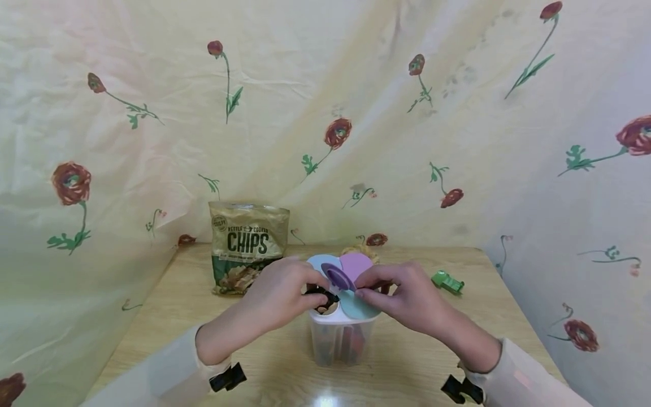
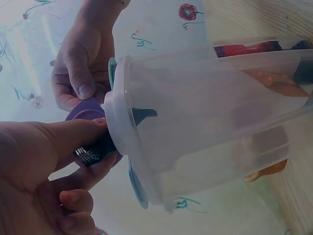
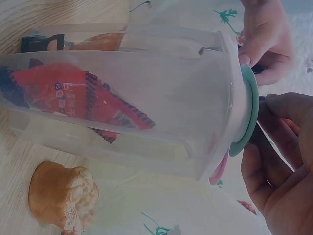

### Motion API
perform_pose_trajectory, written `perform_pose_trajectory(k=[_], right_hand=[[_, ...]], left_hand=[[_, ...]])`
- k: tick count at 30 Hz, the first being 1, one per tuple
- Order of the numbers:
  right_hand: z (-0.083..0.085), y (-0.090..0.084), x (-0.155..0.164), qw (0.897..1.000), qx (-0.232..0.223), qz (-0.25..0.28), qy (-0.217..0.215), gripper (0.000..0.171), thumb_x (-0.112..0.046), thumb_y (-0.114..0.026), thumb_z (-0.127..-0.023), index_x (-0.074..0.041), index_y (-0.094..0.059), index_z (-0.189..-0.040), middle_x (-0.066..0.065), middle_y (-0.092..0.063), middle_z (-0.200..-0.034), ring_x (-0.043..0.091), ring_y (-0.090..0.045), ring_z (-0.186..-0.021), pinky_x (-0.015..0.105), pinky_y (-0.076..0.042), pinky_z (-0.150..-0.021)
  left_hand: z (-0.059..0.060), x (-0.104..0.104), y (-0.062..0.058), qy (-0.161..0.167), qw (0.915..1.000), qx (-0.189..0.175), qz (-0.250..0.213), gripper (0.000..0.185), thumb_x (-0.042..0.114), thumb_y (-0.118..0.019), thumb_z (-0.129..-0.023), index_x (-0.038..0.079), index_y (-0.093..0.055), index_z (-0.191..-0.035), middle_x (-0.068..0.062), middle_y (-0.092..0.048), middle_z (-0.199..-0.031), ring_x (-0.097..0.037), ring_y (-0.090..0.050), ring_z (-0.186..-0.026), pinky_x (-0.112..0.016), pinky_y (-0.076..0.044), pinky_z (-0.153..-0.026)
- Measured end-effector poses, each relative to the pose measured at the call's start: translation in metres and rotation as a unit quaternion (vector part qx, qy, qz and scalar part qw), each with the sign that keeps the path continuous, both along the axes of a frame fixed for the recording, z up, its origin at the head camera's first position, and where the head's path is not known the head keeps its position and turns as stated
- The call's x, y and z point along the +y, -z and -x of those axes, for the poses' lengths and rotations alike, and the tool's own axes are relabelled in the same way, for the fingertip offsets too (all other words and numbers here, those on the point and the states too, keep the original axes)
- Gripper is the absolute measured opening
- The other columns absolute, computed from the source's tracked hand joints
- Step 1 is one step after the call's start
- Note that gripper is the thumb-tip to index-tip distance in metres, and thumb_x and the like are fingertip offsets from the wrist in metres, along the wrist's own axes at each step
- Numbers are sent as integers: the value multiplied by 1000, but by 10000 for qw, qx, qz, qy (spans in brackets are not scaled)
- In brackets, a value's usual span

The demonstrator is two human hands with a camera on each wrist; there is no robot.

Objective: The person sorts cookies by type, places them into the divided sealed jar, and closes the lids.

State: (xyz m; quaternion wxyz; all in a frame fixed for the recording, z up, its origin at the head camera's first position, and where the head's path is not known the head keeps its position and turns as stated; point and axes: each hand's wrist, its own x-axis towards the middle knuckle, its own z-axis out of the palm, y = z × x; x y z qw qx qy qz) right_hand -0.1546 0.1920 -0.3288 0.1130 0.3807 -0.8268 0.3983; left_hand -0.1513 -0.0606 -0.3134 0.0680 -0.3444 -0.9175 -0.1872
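A clear plastic canister [image 1: 322,339] with divided compartments stands upright before me. Its white top carries a light blue lid [image 1: 319,261], a lilac lid [image 1: 356,263] and a teal lid [image 1: 358,306]. My right hand [image 1: 412,297] pinches the edge of a purple lid [image 1: 338,276], which is tilted up from the front left opening. Between thumb and fingers my left hand [image 1: 285,291] pinches a black packet [image 2: 98,149], partly in that opening; its dark tip shows through the wall inside. Red packets [image 3: 63,88] lie low in another compartment.
A chips bag [image 1: 249,243] stands behind my left hand. Beyond the right hand lies a small green packet [image 1: 447,281]. A bread roll or muffin [image 3: 58,193] sits close behind the canister. Flowered cloth [image 1: 305,113] hangs along the table's back edge.
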Motion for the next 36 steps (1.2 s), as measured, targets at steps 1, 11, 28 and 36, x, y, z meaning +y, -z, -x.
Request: perform_pose_trajectory(k=[1, 11, 28, 36], right_hand=[[0, 0, 0, 10000, -11, -5, 0, 10, -17, -74, -86, -26, -73, -89, -11, -72, -84, 2, -65, -71, 22, -52, -59], [-1, -2, 1, 10000, 72, -15, 48, 11, -16, -73, -87, -26, -73, -90, -12, -72, -86, 1, -65, -71, 23, -52, -59], [-2, -1, 0, 9999, 52, 71, 103, 12, -14, -74, -86, -25, -74, -90, -10, -72, -85, 2, -65, -71, 23, -52, -58], [-2, 0, -1, 9998, 129, 82, 104, 11, -15, -75, -85, -25, -74, -90, -11, -72, -85, 2, -65, -71, 22, -52, -58]], left_hand=[[0, 2, 0, 104, 9998, 65, 130, 5, 33, -75, -84, 32, -77, -89, 21, -66, -83, -4, -54, -77, -24, -43, -65], [-3, 4, 3, 208, 9989, -367, -212, 10, 39, -69, -88, 32, -76, -88, 27, -65, -80, -1, -51, -73, -22, -41, -66], [-2, -13, 15, 162, 9995, -239, -131, 14, 39, -66, -91, 31, -78, -89, 17, -47, -78, -2, -44, -69, -20, -39, -56], [1, -12, 6, -621, 9902, -219, -1234, 11, 34, -63, -93, 33, -70, -84, 23, -58, -80, 1, -52, -64, -22, -45, -57]])
